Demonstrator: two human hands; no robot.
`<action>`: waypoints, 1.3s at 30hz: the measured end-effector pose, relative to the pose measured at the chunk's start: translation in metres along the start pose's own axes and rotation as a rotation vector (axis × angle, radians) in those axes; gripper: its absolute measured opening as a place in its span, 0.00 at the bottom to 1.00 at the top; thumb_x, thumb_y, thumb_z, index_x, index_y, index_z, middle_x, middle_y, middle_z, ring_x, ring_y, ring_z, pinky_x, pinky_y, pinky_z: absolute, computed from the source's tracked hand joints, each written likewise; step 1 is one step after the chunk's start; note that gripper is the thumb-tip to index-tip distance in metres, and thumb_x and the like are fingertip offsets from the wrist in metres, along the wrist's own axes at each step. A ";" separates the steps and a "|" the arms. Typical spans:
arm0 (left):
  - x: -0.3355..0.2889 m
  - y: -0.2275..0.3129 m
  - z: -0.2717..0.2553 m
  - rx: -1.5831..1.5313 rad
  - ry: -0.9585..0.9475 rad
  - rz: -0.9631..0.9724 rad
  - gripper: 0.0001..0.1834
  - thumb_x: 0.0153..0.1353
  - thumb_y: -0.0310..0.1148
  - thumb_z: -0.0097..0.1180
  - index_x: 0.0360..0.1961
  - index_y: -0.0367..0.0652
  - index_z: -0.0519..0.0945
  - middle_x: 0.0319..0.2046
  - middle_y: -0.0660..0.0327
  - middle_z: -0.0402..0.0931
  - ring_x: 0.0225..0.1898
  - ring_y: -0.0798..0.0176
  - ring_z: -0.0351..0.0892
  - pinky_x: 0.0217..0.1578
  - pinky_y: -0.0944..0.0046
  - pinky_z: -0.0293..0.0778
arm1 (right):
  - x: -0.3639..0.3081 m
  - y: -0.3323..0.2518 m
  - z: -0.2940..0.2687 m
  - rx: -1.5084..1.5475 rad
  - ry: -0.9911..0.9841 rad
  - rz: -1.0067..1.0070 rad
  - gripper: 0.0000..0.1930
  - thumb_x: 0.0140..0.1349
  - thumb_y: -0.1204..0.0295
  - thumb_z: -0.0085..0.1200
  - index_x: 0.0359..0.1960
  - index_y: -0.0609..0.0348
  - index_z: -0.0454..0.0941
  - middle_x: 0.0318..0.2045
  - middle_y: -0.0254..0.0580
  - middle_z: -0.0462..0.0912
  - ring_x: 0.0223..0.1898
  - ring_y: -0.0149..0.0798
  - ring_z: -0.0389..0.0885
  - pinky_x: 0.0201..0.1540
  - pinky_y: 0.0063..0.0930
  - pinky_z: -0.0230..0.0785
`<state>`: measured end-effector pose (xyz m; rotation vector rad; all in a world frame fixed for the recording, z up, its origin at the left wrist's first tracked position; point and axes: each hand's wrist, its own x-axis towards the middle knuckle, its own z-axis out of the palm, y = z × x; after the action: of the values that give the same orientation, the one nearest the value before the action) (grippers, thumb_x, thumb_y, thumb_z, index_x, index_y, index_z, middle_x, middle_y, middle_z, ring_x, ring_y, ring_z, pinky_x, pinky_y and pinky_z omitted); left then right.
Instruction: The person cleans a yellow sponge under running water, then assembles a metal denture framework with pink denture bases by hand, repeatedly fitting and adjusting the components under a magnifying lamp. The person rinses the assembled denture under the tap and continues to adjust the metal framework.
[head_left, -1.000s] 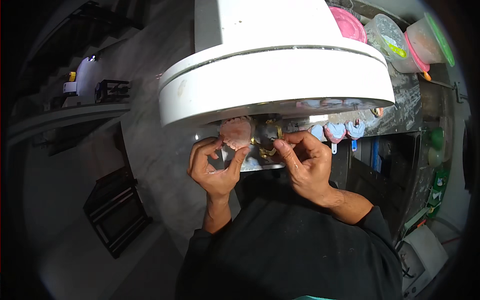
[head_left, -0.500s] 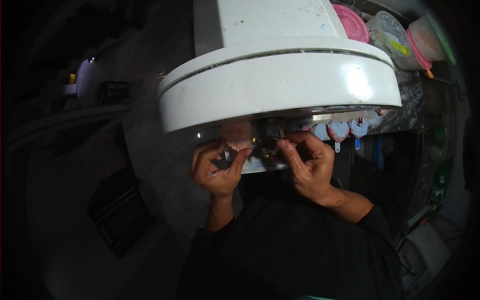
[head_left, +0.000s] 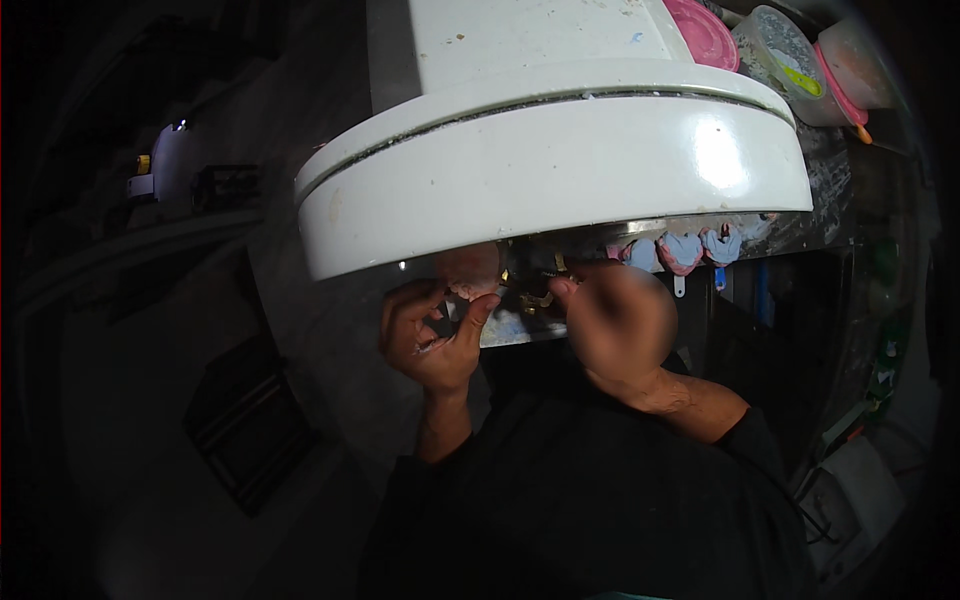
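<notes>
A pink tooth cast (head_left: 470, 265) is held just under the edge of a big white hood. Its bumpy teeth show along the bottom, and its top is dark and partly hidden. Think of a clock with the cast in the middle.

At 7 o'clock is the left hand (head_left: 432, 338). Its grip is closed on the cast, with fingers on one side and the thumb on the other. White smudges mark this hand.

At 4 o'clock, just beside the cast, is a gold-coloured metal frame (head_left: 537, 300). Past it is the right hand (head_left: 625, 325). Its thumb tip is right by the frame, but the hand is blurry, so I cannot tell if its grip is open or closed.

At 5 o'clock, below the cast, is a shiny plate (head_left: 508, 335) with blue marks.

The white hood (head_left: 560, 165) curves across 12 and 1 o'clock. At 3 o'clock, three blue and pink moulds (head_left: 681, 252) sit in a row by the edge of a dark, smeary worktop (head_left: 828, 200).

Farther off, at 2 o'clock, is a see-through tub (head_left: 768, 45) with a yellow-green spoon (head_left: 800, 82) inside. A round pink lid (head_left: 705, 35) is near it.
</notes>
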<state>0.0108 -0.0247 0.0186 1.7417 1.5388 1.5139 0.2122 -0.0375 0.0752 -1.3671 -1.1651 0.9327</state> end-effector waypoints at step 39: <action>0.001 0.003 -0.001 -0.013 -0.073 -0.008 0.26 0.49 0.35 0.84 0.40 0.36 0.79 0.43 0.57 0.79 0.32 0.70 0.72 0.33 0.70 0.71 | 0.001 0.002 0.001 -0.004 0.011 -0.026 0.06 0.65 0.76 0.67 0.38 0.67 0.83 0.24 0.40 0.86 0.27 0.26 0.85 0.27 0.21 0.73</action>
<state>0.0110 -0.0251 0.0223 1.7620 1.4952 1.4367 0.2114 -0.0365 0.0733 -1.3561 -1.1746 0.9038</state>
